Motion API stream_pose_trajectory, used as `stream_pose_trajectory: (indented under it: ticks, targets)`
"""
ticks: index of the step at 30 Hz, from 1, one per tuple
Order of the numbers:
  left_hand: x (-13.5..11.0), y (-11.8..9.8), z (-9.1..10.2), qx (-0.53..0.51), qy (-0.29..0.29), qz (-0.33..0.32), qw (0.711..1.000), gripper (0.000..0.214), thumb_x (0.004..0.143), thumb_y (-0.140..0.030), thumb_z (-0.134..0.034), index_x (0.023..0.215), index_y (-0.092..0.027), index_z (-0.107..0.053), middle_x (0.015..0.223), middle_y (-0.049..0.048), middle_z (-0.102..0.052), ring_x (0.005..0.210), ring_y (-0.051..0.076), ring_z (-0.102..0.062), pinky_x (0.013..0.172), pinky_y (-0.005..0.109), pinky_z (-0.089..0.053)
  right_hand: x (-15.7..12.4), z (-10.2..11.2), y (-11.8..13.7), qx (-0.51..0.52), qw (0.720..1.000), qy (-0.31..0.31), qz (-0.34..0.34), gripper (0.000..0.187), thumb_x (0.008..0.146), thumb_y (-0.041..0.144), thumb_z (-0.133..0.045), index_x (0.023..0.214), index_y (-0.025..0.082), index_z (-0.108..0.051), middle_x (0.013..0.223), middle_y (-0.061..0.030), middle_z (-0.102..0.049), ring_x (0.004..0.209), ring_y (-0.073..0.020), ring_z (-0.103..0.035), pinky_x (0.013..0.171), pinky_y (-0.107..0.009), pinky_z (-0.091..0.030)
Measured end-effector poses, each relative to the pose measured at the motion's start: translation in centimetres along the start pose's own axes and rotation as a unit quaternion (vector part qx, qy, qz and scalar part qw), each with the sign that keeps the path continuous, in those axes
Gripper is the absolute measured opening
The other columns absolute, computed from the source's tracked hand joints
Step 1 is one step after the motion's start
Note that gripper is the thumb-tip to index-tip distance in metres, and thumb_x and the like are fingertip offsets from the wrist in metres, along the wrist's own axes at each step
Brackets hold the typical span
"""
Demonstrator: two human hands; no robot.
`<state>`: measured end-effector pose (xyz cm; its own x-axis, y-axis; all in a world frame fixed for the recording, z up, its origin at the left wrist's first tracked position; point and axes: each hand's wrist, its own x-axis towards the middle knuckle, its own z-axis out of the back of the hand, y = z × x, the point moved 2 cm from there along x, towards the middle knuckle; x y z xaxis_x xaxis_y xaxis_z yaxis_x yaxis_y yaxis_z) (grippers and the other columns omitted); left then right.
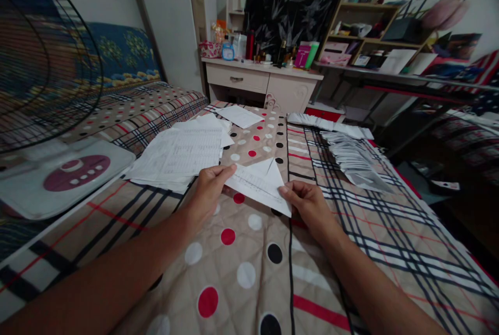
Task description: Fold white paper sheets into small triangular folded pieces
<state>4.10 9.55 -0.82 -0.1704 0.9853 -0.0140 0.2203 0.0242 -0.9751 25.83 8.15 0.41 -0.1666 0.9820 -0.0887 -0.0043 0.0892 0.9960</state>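
Note:
Between my two hands is a folded sheet of paper (pixel 255 185) with printing on it, a pointed flap standing up at its far side. My left hand (pixel 212 182) pinches its left end between thumb and fingers. At the right end, my right hand (pixel 306 202) grips the corner the same way. To the left of my left hand lies a loose pile of printed sheets (pixel 183 150). One more sheet (pixel 240 116) rests beyond it. On the right, a row of folded papers (pixel 346 156) overlaps on the bedspread, with a further strip of folded papers (pixel 327 124) behind.
The quilted bedspread (pixel 245 275) has dots and plaid. A fan (pixel 78 174) stands close on the left. A white dresser (pixel 241 78) with bottles and a blue clock (pixel 227 51) is at the far end. Shelves and a desk (pixel 390 72) stand at the right.

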Motion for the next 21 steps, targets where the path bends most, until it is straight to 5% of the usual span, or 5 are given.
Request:
stream_pose_trajectory:
  ticks: [3, 8, 12, 17, 21]
  targets:
    - [-0.2, -0.1, -0.1, -0.003, 0.014, 0.025, 1.000, 0.031, 0.070, -0.043, -0.073, 0.068, -0.012, -0.068, 0.065, 0.0041, -0.068, 0.054, 0.013, -0.058, 0.046, 0.022, -0.043, 0.2, 0.4, 0.2, 0.000, 0.999, -0.032, 0.005, 0.029, 0.068, 0.042, -0.076, 0.064, 0.016, -0.063, 0.050, 0.0036, -0.054, 0.043, -0.0073, -0.040, 0.041, -0.020, -0.028]
    - [-0.2, -0.5, -0.1, -0.008, 0.048, 0.047, 0.998, 0.033, 0.067, -0.041, -0.076, 0.081, -0.012, -0.069, 0.069, 0.0042, -0.069, 0.055, 0.013, -0.059, 0.045, 0.021, -0.044, 0.3, 0.7, -0.2, 0.050, 0.998, -0.040, -0.024, 0.047, 0.063, 0.037, -0.080, 0.104, 0.022, -0.065, 0.060, 0.0036, -0.065, 0.046, -0.0108, -0.050, 0.041, -0.020, -0.032]
    - [0.0, -0.4, 0.1, -0.039, 0.087, 0.037, 0.995, 0.056, 0.068, -0.030, -0.076, 0.122, -0.022, -0.061, 0.077, 0.0007, -0.071, 0.063, 0.014, -0.064, 0.050, 0.021, -0.048, 0.5, 0.9, -0.4, 0.089, 0.995, -0.017, -0.038, 0.032, 0.062, 0.036, -0.081, 0.084, 0.017, -0.071, 0.064, 0.0002, -0.067, 0.047, -0.0081, -0.049, 0.041, -0.018, -0.032]
    - [0.0, -0.1, 0.1, -0.060, 0.104, 0.030, 0.992, 0.029, 0.070, -0.023, -0.066, 0.095, -0.012, -0.074, 0.090, 0.0097, -0.074, 0.076, 0.017, -0.066, 0.065, 0.026, -0.051, 0.6, 1.2, 0.0, 0.149, 0.987, -0.022, -0.051, 0.022, 0.066, 0.033, -0.078, 0.077, 0.015, -0.074, 0.063, 0.0000, -0.063, 0.042, -0.0044, -0.037, 0.036, -0.017, -0.027]
    - [0.0, 0.0, 0.1, -0.040, 0.095, 0.004, 0.995, 0.035, 0.065, -0.016, -0.070, 0.099, -0.015, -0.075, 0.085, 0.0059, -0.074, 0.070, 0.012, -0.063, 0.066, 0.023, -0.049, 0.5, 1.5, 0.7, 0.203, 0.978, -0.008, -0.048, 0.014, 0.065, 0.023, -0.070, 0.076, 0.015, -0.075, 0.075, -0.0047, -0.069, 0.053, -0.0098, -0.051, 0.046, -0.021, -0.044]
